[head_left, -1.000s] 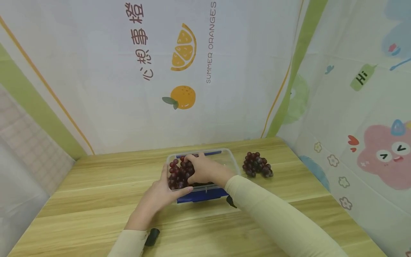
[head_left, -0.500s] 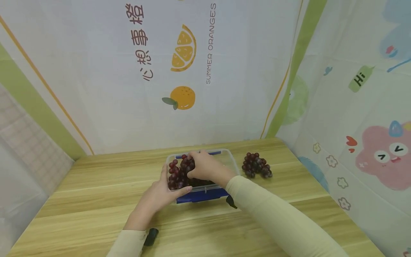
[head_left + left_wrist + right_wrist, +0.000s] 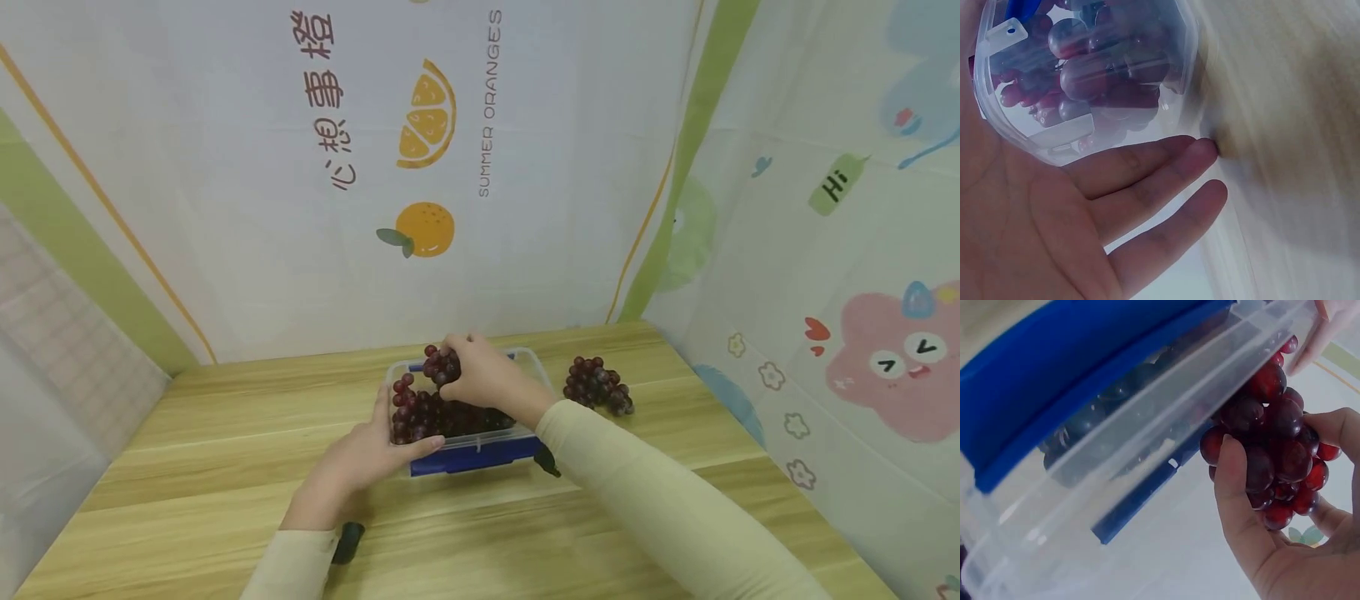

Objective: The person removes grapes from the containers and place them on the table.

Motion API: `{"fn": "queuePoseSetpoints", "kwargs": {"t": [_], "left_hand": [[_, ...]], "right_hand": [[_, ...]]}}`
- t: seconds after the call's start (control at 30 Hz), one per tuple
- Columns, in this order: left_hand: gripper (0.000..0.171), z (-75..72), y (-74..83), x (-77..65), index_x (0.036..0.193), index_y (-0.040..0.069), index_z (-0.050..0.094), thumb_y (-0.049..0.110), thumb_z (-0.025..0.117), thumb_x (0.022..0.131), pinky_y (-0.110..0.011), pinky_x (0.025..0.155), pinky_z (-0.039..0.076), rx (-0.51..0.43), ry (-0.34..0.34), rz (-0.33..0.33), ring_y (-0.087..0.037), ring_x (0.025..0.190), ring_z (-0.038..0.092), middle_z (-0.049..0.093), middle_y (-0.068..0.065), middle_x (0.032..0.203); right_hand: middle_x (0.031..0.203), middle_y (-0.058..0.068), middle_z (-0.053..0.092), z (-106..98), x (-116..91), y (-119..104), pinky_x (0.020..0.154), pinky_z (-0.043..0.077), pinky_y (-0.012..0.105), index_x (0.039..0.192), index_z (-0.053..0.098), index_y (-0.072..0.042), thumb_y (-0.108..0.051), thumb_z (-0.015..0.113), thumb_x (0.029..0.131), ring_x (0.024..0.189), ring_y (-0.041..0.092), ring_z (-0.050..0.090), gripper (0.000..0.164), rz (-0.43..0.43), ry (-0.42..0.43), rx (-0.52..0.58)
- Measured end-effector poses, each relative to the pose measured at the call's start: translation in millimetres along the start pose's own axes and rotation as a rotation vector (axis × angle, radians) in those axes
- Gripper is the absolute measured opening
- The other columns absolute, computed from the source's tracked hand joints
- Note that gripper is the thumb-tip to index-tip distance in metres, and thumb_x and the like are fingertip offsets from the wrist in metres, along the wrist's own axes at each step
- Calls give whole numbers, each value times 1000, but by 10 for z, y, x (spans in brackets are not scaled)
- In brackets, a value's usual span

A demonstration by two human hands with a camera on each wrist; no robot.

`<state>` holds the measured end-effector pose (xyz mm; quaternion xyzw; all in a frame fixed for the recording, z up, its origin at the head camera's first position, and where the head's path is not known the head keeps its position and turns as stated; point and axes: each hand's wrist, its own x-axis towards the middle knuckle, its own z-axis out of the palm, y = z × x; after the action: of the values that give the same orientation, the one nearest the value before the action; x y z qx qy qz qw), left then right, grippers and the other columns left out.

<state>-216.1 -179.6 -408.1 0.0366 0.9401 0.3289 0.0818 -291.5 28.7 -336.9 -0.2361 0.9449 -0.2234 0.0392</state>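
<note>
A clear plastic container [image 3: 468, 458] with blue latches stands uncovered on the table. Dark red grapes [image 3: 416, 417] lie in its left part and along its front. My right hand [image 3: 491, 382] grips a bunch of grapes [image 3: 1272, 450] between thumb and fingers, at the level of the rim and above the other grapes. At the container's left end is my left hand [image 3: 363, 457], its fingers straight along the side and its thumb along the front edge. In the left wrist view, the straight fingers [image 3: 1154, 194] lie beside the clear wall.
Another bunch of grapes [image 3: 597, 385] lies on the wooden table [image 3: 247, 450] to the right of the container. A printed cloth [image 3: 247, 208] hangs behind the table, and another printed cloth [image 3: 787, 275] covers the right side.
My right hand has lifted a bunch of grapes up from inside the container to the rim. The left hand stays against the container's left end.
</note>
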Motion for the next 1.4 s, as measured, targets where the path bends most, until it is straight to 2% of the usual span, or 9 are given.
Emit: {"fn": "queuePoseSetpoints", "kwargs": {"t": [0.27,0.43,0.73,0.83,1.03,1.17,1.23,1.4], "left_hand": [[138,17,5,21,170,21,-20,84,67,83,-64,94,58,12,3,-17,-48,122,70,55,-37,151],[140,18,9,18,170,18,-20,87,65,83,-63,90,59,37,10,-37,-48,119,71,53,-40,151],[138,28,10,9,170,20,-20,85,66,84,-62,88,60,38,22,-46,-47,115,73,72,-29,131],[137,29,14,10,170,19,-18,84,66,85,-62,88,60,41,23,-50,-47,115,73,69,-31,136],[134,36,3,22,170,26,-21,85,65,85,-64,91,59,51,32,-46,-50,119,71,68,-32,138],[135,38,-7,27,170,25,-21,87,64,84,-63,90,59,58,32,-49,-50,118,71,64,-33,142],[137,40,-13,28,170,24,-21,88,64,83,-62,89,59,58,29,-54,-48,118,72,70,-30,136],[139,40,-11,22,170,22,-20,89,64,82,-61,88,60,56,19,-59,-47,116,73,72,-28,132]], "right_hand": [[141,17,55,-109,-10,18,96,60,49,139,59,-17,-28,83,92,117,31,64,54,-23,25,9],[141,17,56,-198,-37,-33,98,60,49,139,59,-17,-29,84,92,119,31,64,55,-36,32,0],[142,16,54,-354,-90,-84,101,60,50,142,57,-17,-28,84,92,121,31,64,58,-32,37,8],[143,17,53,-403,-109,-83,100,61,50,142,56,-17,-27,83,92,120,31,63,58,-29,36,14],[146,15,52,-483,-138,-91,98,60,49,143,55,-19,-28,81,93,120,30,63,57,-20,35,7],[143,15,52,-518,-140,-91,99,61,50,144,54,-20,-28,81,94,122,31,64,57,-20,36,-8],[142,15,52,-536,-144,-83,99,61,50,144,53,-20,-27,81,93,121,31,64,58,-24,38,-16],[142,15,50,-592,-166,-46,98,61,49,145,53,-20,-26,81,93,118,31,65,59,-35,50,-27]]}}
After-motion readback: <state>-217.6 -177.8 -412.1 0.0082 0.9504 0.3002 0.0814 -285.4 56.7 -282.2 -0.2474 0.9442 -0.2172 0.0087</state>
